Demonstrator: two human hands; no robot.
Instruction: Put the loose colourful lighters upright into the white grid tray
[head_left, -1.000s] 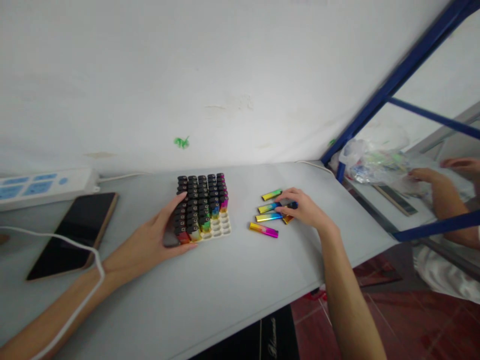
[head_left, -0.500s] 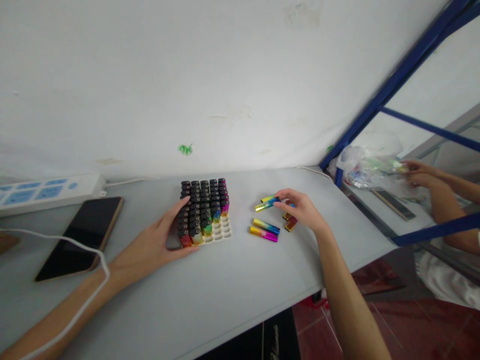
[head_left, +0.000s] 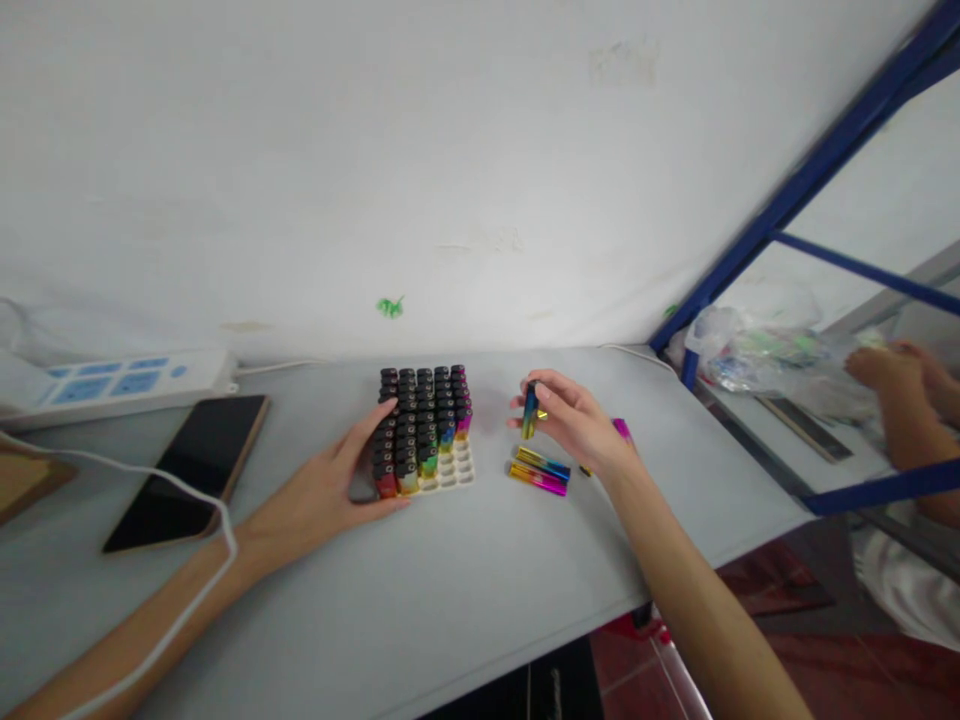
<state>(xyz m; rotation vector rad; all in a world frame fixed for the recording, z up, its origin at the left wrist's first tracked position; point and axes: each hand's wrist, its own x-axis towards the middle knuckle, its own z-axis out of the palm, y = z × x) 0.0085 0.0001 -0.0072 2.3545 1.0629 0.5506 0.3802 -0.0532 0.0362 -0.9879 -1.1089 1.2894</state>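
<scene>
A white tray (head_left: 459,478) stands on the table, with rows of black-topped lighters (head_left: 406,430) upright in its holes. Several holes at its front right corner hold nothing. My left hand (head_left: 330,490) grips the tray's left side, thumb at the front and a finger over the lighters; its other fingers are hidden. To the right of the tray, my right hand (head_left: 574,420) pinches a blue and yellow lighter (head_left: 529,410), held nearly upright above the table. Below that hand lie a yellow-blue lighter (head_left: 544,463) and a yellow-magenta lighter (head_left: 538,480). Another magenta lighter (head_left: 624,432) is partly hidden behind my right hand.
A phone (head_left: 187,470) and a white power strip (head_left: 142,385) lie on the left, and a white cable (head_left: 217,500) crosses my left forearm. A blue metal frame (head_left: 750,245) rises at right. Beyond it are plastic bags (head_left: 750,350) and another person's hands (head_left: 892,365).
My right hand has turned the blue and yellow lighter from lying flat to nearly upright. My left hand stays on the tray. The whole view has shifted slightly.
</scene>
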